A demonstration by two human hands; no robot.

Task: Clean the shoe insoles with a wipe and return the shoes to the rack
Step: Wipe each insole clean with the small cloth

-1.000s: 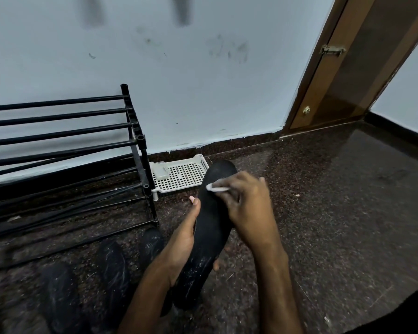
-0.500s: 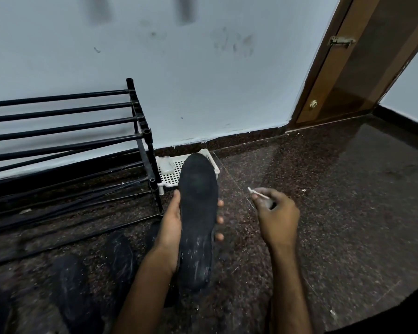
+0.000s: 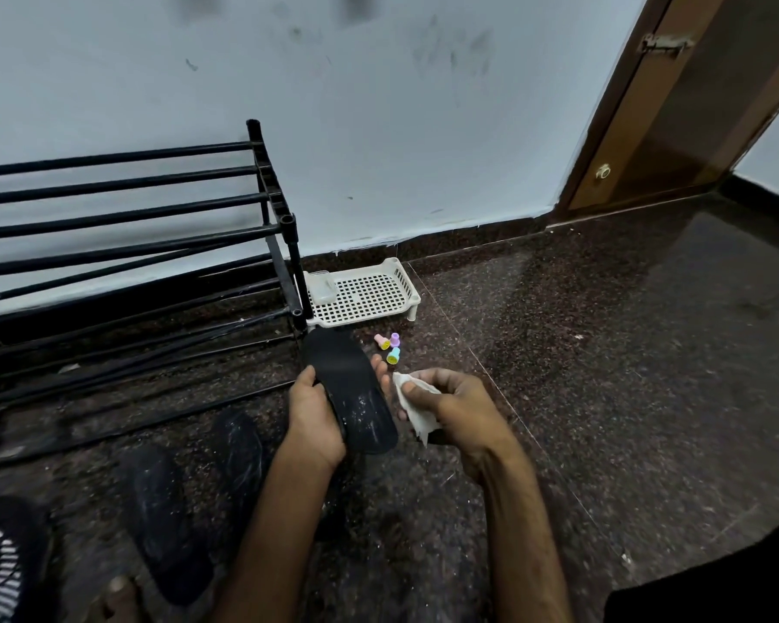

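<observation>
Head view: left hand (image 3: 313, 420) holds black insole (image 3: 349, 384) up off the floor (image 3: 603, 397), thumb on its left edge, fingers (image 3: 378, 368) wrapped under it and showing at the right edge, so clamped on it. Insole toe points away from the wrist toward the rack (image 3: 154, 245) post; white streaks on the heel half. Right hand (image 3: 459, 411) sits just right of the left fingers, its own fingers pinched on a crumpled white wipe (image 3: 417, 415). Wipe is between the right fingertips and the insole's right edge; can't tell if it touches. Just past the left fingertips: three small coloured pieces (image 3: 390, 346) on the floor, then a white perforated tray (image 3: 369, 294) beside the rack, by the wall (image 3: 378, 128). Two loose insoles (image 3: 163, 510) lie flat on the floor left of the left wrist. Striped shoe (image 3: 5, 555) at lower left, cut off by the frame edge. Brown door (image 3: 693, 105) well right of the right fingers.
</observation>
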